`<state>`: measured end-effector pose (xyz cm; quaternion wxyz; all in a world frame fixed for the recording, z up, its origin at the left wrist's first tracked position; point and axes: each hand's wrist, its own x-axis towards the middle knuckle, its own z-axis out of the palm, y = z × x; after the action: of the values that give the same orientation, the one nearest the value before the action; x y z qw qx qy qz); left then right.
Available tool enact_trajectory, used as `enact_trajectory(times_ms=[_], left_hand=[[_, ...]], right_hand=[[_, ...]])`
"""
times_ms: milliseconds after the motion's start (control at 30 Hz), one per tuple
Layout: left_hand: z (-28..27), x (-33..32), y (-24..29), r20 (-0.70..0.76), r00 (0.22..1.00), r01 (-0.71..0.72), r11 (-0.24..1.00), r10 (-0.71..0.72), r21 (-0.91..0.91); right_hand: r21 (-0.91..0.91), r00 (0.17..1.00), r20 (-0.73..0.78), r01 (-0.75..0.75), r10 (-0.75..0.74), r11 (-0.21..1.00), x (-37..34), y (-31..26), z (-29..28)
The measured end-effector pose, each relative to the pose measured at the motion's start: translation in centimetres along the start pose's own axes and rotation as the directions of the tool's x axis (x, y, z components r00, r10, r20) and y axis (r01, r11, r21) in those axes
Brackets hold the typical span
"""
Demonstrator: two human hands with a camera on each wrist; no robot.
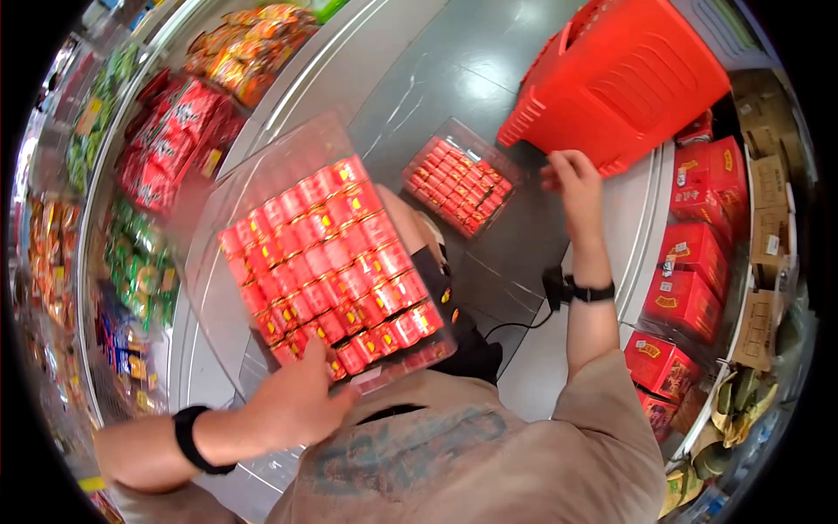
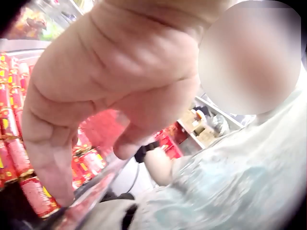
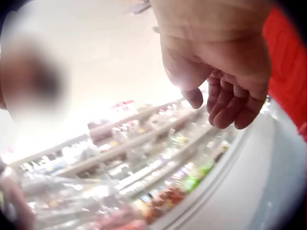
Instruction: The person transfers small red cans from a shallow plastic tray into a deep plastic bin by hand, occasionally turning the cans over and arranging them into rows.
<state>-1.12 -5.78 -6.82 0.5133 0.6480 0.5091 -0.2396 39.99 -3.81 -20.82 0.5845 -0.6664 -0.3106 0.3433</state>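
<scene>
My left hand (image 1: pixel 297 403) grips the near wall of a clear plastic box (image 1: pixel 208 293) in the head view. Its fingers reach inside over the rim while the thumb stays outside, as the left wrist view shows. Rows of small red-wrapped rolls (image 1: pixel 327 253) fill much of this tilted box, which is raised in front of my body. My right hand (image 1: pixel 573 179) hangs in the air with loosely curled fingers and nothing in them. It overlaps the edge of a red plastic basket (image 1: pixel 628 87) in the head view. Below and left of it, a second clear box (image 1: pixel 467 138) holds similar red rolls (image 1: pixel 456 185).
Bagged snacks in red (image 1: pixel 179 144), orange (image 1: pixel 253 52) and green (image 1: pixel 140 271) packs line the shelves at left. Red boxes (image 1: pixel 685 306) and brown cartons (image 1: pixel 766 205) stack along the right shelf. Grey tiled floor (image 1: pixel 419 87) runs between them. A black cable (image 1: pixel 524 325) trails from the right wrist.
</scene>
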Motion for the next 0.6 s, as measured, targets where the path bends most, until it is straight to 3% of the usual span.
enact_trajectory(times_ms=[67,133,200,267,367,467,500,600], left_hand=[[-1.7,-1.8,3.0,0.086,0.996,0.033,0.971,-0.012,-0.238],[-2.3,-2.8,3.3,0.065,0.997,-0.017,0.893,0.052,-0.45],[-2.9,-3.4,4.6,-0.011,0.999,-0.042,0.745,0.046,-0.666],[-4.5,-4.0,6.9,-0.035,0.99,-0.106,0.558,0.135,-0.823],[-5.7,-3.1,8.7,-0.076,0.992,-0.117,0.478,0.104,-0.871],[-6.8,-0.7,9.7,-0.092,0.991,-0.126,0.404,0.1,-0.906],[-7.2,0.1,10.3,-0.073,0.995,-0.094,0.362,0.07,-0.927],[-7.9,2.3,11.4,-0.032,0.999,-0.037,0.346,0.019,-0.938]], right_hand=[[-0.219,0.996,0.004,-0.09,0.093,0.972,5.2,8.6,-1.9],[-0.619,0.994,0.099,0.023,0.049,0.785,8.4,15.7,-2.6],[-0.668,0.979,0.187,0.065,0.083,0.742,10.0,21.9,-1.9],[-0.848,0.939,0.265,0.118,0.22,0.516,11.4,24.6,-0.7],[-0.934,0.92,0.219,0.102,0.324,0.341,13.1,28.7,1.6],[-0.98,0.965,0.176,0.154,0.197,0.124,14.4,34.1,4.1],[-0.977,0.95,0.213,0.201,0.229,0.073,14.9,34.6,4.8],[-0.994,0.9,0.07,0.1,0.43,-0.049,17.2,35.5,6.5]])
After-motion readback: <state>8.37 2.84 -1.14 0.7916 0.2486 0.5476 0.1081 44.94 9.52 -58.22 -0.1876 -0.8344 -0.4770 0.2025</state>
